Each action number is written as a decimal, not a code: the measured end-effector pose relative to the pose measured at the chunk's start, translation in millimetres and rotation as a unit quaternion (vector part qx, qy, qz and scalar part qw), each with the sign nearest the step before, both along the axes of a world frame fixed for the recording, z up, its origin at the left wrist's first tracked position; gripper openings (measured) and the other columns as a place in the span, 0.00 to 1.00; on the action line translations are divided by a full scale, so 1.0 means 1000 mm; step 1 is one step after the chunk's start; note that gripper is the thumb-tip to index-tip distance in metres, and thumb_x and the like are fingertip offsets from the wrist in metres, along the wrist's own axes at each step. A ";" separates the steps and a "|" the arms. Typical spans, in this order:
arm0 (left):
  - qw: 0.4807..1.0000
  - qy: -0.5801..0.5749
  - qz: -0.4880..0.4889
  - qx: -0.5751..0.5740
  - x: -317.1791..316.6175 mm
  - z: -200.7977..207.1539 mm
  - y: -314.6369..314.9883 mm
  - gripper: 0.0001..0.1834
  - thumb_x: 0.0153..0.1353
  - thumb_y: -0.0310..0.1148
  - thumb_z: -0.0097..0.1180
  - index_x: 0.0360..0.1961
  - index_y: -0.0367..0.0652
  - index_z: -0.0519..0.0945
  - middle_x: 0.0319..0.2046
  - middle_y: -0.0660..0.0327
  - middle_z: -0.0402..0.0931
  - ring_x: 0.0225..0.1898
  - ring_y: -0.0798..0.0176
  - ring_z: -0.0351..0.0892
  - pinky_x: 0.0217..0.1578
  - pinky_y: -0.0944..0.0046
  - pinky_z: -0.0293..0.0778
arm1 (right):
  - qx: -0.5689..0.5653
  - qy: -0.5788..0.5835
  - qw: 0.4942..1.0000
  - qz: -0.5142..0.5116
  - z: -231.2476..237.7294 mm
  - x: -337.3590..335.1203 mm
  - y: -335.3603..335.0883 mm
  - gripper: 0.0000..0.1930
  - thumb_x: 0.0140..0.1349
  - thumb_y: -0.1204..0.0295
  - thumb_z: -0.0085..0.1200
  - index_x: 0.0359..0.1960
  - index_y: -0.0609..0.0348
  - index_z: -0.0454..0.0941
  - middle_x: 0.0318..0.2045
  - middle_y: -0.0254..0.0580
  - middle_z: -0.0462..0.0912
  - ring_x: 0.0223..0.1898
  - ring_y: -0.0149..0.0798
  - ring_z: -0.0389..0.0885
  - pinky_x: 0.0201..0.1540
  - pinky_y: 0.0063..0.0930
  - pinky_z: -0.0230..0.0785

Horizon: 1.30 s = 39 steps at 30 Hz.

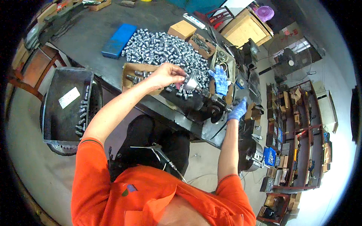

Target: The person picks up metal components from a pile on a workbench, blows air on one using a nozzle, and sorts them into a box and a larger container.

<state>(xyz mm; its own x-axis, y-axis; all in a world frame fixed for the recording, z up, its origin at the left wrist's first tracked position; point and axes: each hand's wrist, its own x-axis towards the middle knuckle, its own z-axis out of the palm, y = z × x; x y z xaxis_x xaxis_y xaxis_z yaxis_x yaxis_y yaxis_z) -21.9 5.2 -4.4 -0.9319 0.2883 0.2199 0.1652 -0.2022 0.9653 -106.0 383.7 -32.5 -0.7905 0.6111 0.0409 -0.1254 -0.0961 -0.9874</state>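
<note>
My bare left hand (166, 77) is at the front edge of the heap of shiny metal fittings (162, 49). Its thumb and fingers close together against the grey conical chuck (191, 83) of a small bench machine (215, 107); what they pinch is too small to make out. In a blue glove, my right hand (237, 110) is curled at the right end of that machine, and what its fingers hold is hidden. Under my left wrist stands an open cardboard box (127, 77) with several darker fittings. A blue and white glove (220, 81) lies behind the machine.
A blue case (118, 40) and a cardboard box (181, 29) lie on the dark bench. At the left stands a black tray (68, 124) with fittings along one side. An air gun (164, 156) hangs over my lap. A fan (290, 62) and shelves (298, 150) are at the right.
</note>
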 end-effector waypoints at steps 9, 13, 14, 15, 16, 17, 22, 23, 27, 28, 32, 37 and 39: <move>1.000 -0.012 0.023 0.001 0.003 -0.003 0.007 0.10 0.55 0.23 0.53 0.38 0.30 0.75 0.29 0.57 0.77 0.24 0.68 0.76 0.26 0.70 0.72 | -0.197 -0.089 0.969 0.117 -0.072 0.081 0.002 0.13 0.59 0.58 0.47 0.38 0.51 0.75 0.28 0.32 0.77 0.25 0.28 0.74 0.24 0.24 0.67; 0.999 -0.013 0.029 -0.006 0.002 -0.003 0.009 0.10 0.55 0.24 0.54 0.37 0.29 0.75 0.27 0.57 0.77 0.21 0.69 0.75 0.24 0.71 0.71 | -0.242 -0.073 0.958 0.138 -0.060 0.090 -0.006 0.14 0.59 0.58 0.47 0.40 0.52 0.74 0.30 0.33 0.78 0.27 0.31 0.76 0.28 0.26 0.72; 0.999 -0.024 0.034 -0.006 0.003 -0.002 0.009 0.10 0.55 0.25 0.54 0.37 0.29 0.76 0.27 0.57 0.77 0.20 0.69 0.75 0.24 0.71 0.71 | -0.248 -0.070 0.955 0.149 -0.058 0.087 -0.009 0.14 0.58 0.57 0.48 0.39 0.53 0.74 0.30 0.33 0.78 0.26 0.31 0.76 0.28 0.26 0.71; 0.999 -0.036 0.039 -0.006 0.005 -0.001 0.011 0.10 0.55 0.25 0.54 0.37 0.29 0.76 0.27 0.57 0.77 0.20 0.69 0.75 0.24 0.71 0.71 | -0.253 -0.068 0.952 0.161 -0.056 0.079 -0.015 0.15 0.58 0.57 0.48 0.38 0.54 0.75 0.29 0.34 0.78 0.26 0.31 0.75 0.28 0.26 0.71; 0.998 -0.045 0.044 -0.007 0.006 0.002 0.011 0.10 0.55 0.26 0.54 0.37 0.29 0.76 0.26 0.57 0.77 0.20 0.69 0.75 0.23 0.71 0.71 | -0.259 -0.065 0.948 0.173 -0.051 0.071 -0.023 0.15 0.58 0.57 0.48 0.37 0.55 0.75 0.29 0.34 0.78 0.26 0.31 0.75 0.28 0.27 0.70; 0.997 -0.050 0.048 -0.020 0.006 0.003 0.010 0.10 0.56 0.27 0.53 0.36 0.29 0.76 0.25 0.57 0.77 0.20 0.69 0.75 0.23 0.72 0.71 | -0.194 -0.058 0.969 0.143 -0.045 0.060 -0.027 0.16 0.58 0.56 0.48 0.35 0.56 0.76 0.28 0.34 0.77 0.25 0.32 0.74 0.28 0.27 0.69; 0.998 -0.043 0.042 -0.014 0.006 0.007 0.007 0.11 0.57 0.28 0.53 0.36 0.29 0.76 0.24 0.58 0.77 0.19 0.69 0.75 0.22 0.70 0.71 | 0.044 0.052 0.998 -0.006 0.004 0.009 -0.016 0.17 0.58 0.56 0.49 0.27 0.58 0.76 0.23 0.36 0.75 0.21 0.34 0.70 0.24 0.28 0.63; 0.998 -0.048 0.046 -0.012 0.008 0.007 0.005 0.11 0.56 0.28 0.53 0.36 0.29 0.76 0.24 0.58 0.77 0.19 0.69 0.75 0.22 0.70 0.71 | -0.021 0.032 0.999 -0.002 0.028 0.024 -0.029 0.15 0.58 0.57 0.49 0.24 0.56 0.75 0.20 0.34 0.72 0.19 0.30 0.68 0.20 0.23 0.59; 0.997 -0.058 0.048 -0.003 0.010 0.004 0.002 0.11 0.56 0.28 0.53 0.37 0.29 0.76 0.24 0.57 0.76 0.20 0.66 0.76 0.24 0.70 0.72 | -0.050 0.055 0.996 0.043 0.067 0.102 -0.041 0.13 0.61 0.59 0.45 0.28 0.54 0.73 0.14 0.26 0.64 0.15 0.22 0.61 0.13 0.16 0.53; 0.997 -0.057 0.048 -0.005 0.010 0.005 0.002 0.11 0.56 0.28 0.53 0.37 0.29 0.76 0.24 0.57 0.76 0.20 0.66 0.76 0.24 0.69 0.72 | -0.043 0.055 0.996 0.060 0.063 0.121 -0.039 0.12 0.61 0.59 0.45 0.30 0.53 0.73 0.13 0.26 0.63 0.14 0.22 0.61 0.13 0.16 0.53; 0.997 -0.062 0.042 0.011 0.010 0.004 -0.001 0.11 0.56 0.28 0.53 0.36 0.29 0.75 0.24 0.57 0.76 0.21 0.66 0.76 0.24 0.69 0.72 | -0.150 0.003 0.988 0.040 0.020 0.138 -0.048 0.12 0.60 0.59 0.48 0.31 0.54 0.75 0.16 0.27 0.69 0.16 0.21 0.65 0.14 0.17 0.56; 0.993 -0.043 0.104 -0.047 0.018 0.003 -0.016 0.09 0.54 0.26 0.53 0.34 0.28 0.76 0.23 0.57 0.76 0.19 0.67 0.76 0.21 0.69 0.71 | -0.086 -0.005 0.995 0.053 -0.043 0.054 -0.027 0.13 0.58 0.60 0.51 0.31 0.57 0.76 0.23 0.32 0.75 0.20 0.28 0.70 0.24 0.23 0.62; 0.982 -0.023 0.133 -0.129 0.020 -0.004 -0.029 0.08 0.54 0.25 0.53 0.33 0.29 0.76 0.23 0.59 0.75 0.18 0.71 0.74 0.22 0.70 0.70 | 0.026 0.019 0.999 0.038 -0.030 0.022 -0.014 0.13 0.58 0.62 0.51 0.29 0.59 0.76 0.22 0.31 0.75 0.20 0.28 0.69 0.24 0.23 0.62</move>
<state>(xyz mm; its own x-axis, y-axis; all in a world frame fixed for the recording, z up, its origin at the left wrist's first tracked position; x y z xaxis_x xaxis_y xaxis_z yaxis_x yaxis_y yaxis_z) -2.2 -23.6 -8.5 -0.9892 0.0728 0.1274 0.1340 0.0945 0.9865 -83.7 369.4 -62.9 -0.8318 0.5458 0.1014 -0.1570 -0.0562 -0.9860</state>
